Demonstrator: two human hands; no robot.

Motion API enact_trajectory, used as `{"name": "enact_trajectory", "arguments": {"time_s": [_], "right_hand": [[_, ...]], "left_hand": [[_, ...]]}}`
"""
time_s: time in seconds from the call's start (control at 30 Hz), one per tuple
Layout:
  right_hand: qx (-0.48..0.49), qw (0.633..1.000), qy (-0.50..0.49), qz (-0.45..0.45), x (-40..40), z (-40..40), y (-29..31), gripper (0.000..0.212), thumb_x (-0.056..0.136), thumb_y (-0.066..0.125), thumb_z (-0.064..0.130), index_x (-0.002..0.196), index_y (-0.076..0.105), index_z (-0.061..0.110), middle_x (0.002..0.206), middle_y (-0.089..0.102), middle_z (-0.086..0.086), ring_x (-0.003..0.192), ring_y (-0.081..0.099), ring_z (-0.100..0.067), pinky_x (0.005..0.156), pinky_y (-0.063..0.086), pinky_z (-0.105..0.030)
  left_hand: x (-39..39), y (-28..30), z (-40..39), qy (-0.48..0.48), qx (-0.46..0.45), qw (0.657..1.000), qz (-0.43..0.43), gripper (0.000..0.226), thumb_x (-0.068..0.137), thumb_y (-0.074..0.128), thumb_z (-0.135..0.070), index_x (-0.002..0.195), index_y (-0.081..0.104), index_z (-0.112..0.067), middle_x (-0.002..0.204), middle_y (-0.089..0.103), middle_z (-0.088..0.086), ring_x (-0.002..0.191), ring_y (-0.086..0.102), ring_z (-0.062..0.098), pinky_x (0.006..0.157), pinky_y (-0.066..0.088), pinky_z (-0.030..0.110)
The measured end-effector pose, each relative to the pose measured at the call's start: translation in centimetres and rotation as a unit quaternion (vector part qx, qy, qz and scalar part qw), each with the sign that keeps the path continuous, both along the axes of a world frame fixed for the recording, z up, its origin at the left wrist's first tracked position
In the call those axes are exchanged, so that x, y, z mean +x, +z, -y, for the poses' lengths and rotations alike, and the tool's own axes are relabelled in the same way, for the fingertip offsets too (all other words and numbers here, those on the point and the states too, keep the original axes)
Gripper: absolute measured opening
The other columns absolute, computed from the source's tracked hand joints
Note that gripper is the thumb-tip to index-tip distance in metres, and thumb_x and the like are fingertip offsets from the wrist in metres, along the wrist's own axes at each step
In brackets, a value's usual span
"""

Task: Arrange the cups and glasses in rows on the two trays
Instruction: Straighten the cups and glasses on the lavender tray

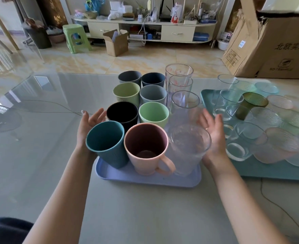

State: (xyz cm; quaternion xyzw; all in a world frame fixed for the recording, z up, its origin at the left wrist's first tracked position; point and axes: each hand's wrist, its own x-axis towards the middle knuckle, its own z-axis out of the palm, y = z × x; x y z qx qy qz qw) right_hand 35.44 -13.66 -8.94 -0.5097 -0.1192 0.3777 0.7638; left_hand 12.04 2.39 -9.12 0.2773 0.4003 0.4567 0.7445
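Two relaxed, empty hands (90, 124) (213, 131) flanking matte coloured cups (145, 110) and clear glasses (183, 101) in rows.

The 8 coloured cups (127, 95) look like matt plastic; the tall glasses (183, 103) are clear, glossy glass. The lavender tray (145, 178) is smooth plastic; the tabletop (48, 155) is glossy and reflective.

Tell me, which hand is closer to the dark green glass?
Right. The right hand is open beside the teal tray holding the green glass; the left hand is across the cups.
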Motion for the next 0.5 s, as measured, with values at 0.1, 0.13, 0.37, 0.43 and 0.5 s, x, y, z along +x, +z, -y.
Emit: {"name": "enact_trajectory", "arguments": {"time_s": [0.1, 0.13, 0.37, 0.43, 0.5], "right_hand": [[-0.007, 0.997, -0.071, 0.003, -2.6, 3.0, 0.4, 0.051, 0.101, 0.020, 0.046, 0.140, 0.043, 0.023, 0.150, 0.039, 0.002, 0.139, 0.033, -0.014, 0.118, 0.023, -0.039], [-0.022, 0.993, -0.114, 0.017, -3.9, 3.8, 0.7, 0.047, 0.101, 0.025, 0.043, 0.138, 0.045, 0.024, 0.149, 0.040, 0.003, 0.138, 0.034, -0.011, 0.116, 0.025, -0.032], [-0.043, 0.940, -0.153, 0.303, -15.8, 8.2, -0.1, 0.088, 0.078, 0.057, 0.048, 0.150, 0.011, 0.025, 0.158, 0.007, 0.014, 0.144, 0.007, 0.005, 0.116, 0.010, -0.015], [-0.071, 0.910, -0.143, 0.382, -16.5, 7.5, -0.9, 0.106, 0.071, 0.070, 0.048, 0.150, 0.004, 0.022, 0.160, 0.002, 0.004, 0.146, 0.003, -0.003, 0.115, 0.005, -0.010], [-0.091, 0.896, -0.162, 0.403, -16.5, 6.4, -1.0, 0.115, 0.067, 0.081, 0.037, 0.148, 0.002, 0.020, 0.160, 0.004, -0.007, 0.147, 0.002, -0.011, 0.113, 0.004, -0.006]], "left_hand": [[-1.0, 1.2, 3.5, 0.076, 0.011, 0.997, 0.005, 0.056, 0.097, 0.023, -0.051, 0.113, 0.060, -0.011, 0.125, 0.061, 0.008, 0.111, 0.058, 0.025, 0.091, 0.048, 0.037], [-1.0, 1.3, 4.9, 0.098, 0.021, 0.995, 0.012, 0.056, 0.097, 0.023, -0.051, 0.111, 0.061, -0.011, 0.119, 0.064, 0.008, 0.102, 0.062, 0.024, 0.086, 0.050, 0.036], [-0.7, 0.6, 11.8, 0.144, 0.178, 0.970, -0.079, 0.044, 0.080, 0.048, -0.048, 0.117, 0.054, -0.025, 0.118, 0.060, 0.000, 0.106, 0.056, 0.013, 0.090, 0.044, 0.026], [-0.4, 0.4, 12.7, 0.128, 0.228, 0.953, -0.154, 0.062, 0.075, 0.057, -0.043, 0.133, 0.043, -0.024, 0.127, 0.055, -0.001, 0.116, 0.053, 0.012, 0.098, 0.042, 0.025], [-0.2, 0.2, 13.2, 0.119, 0.252, 0.943, -0.181, 0.072, 0.074, 0.060, -0.040, 0.140, 0.034, -0.023, 0.133, 0.051, -0.001, 0.121, 0.050, 0.011, 0.098, 0.039, 0.020]]}}
